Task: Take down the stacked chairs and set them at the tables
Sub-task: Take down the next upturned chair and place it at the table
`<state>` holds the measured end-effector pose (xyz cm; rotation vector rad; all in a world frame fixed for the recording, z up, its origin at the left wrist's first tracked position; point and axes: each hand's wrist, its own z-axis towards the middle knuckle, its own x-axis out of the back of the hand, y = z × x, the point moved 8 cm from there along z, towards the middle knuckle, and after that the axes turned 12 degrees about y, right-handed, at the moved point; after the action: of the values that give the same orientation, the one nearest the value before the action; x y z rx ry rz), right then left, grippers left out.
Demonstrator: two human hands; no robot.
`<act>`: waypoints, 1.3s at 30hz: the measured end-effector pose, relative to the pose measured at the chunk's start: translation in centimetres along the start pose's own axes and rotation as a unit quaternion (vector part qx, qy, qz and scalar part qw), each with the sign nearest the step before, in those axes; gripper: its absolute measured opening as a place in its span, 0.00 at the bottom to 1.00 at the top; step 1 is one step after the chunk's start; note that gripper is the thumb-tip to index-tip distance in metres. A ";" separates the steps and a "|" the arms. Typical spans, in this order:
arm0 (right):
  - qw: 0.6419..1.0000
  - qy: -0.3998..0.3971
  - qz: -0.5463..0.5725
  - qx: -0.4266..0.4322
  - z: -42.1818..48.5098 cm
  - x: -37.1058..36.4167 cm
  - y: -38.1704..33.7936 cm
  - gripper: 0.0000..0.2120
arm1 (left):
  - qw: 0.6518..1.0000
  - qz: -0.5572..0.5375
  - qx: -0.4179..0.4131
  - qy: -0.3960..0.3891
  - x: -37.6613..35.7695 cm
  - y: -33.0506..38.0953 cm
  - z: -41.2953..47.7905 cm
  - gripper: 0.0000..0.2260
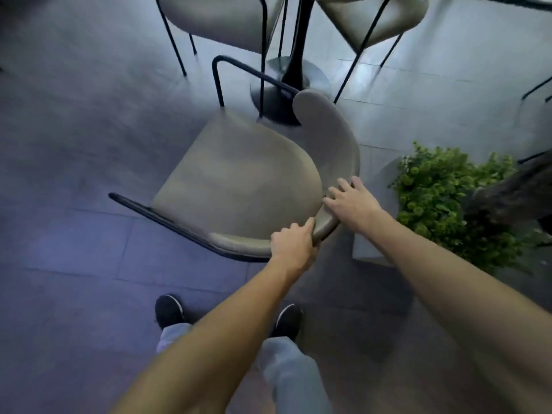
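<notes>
A beige padded chair (239, 180) with a black metal frame is right in front of me, its curved backrest toward me and its seat facing away to the left. My left hand (294, 242) grips the near end of the backrest. My right hand (352, 201) lies on the backrest's curve, fingers spread over the top edge. Beyond the chair stands a round table's black pedestal base (286, 94), with two more beige chairs, one at the left (218, 16) and one at the right (373, 16), drawn up to it. The table top is out of view.
A leafy green potted plant (442, 201) stands close on the right, next to the chair's back. More black chair legs (537, 88) show at the far right edge. The floor (89, 115) is grey tile. My feet in dark shoes (168, 310) are below.
</notes>
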<state>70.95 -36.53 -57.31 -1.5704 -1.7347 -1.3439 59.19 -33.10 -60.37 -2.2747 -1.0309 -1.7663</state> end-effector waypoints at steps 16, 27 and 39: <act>0.993 0.060 0.029 0.095 1.0 -2.0 -0.7 0.26 | 0.976 0.109 -0.124 0.139 0.8 0.0 -1.1 0.21; 0.996 0.058 0.051 0.034 -2.6 -1.7 -4.8 0.19 | 0.965 0.119 -0.216 0.092 -0.3 -1.2 -4.9 0.25; 0.986 0.023 0.131 -0.101 -5.8 -1.9 -9.1 0.20 | 0.927 0.178 -0.330 0.022 0.7 -4.0 -6.9 0.24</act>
<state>61.45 -41.36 -59.66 -1.7891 -1.3418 -1.4447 51.37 -32.82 -58.83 -2.5126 0.0386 -2.1937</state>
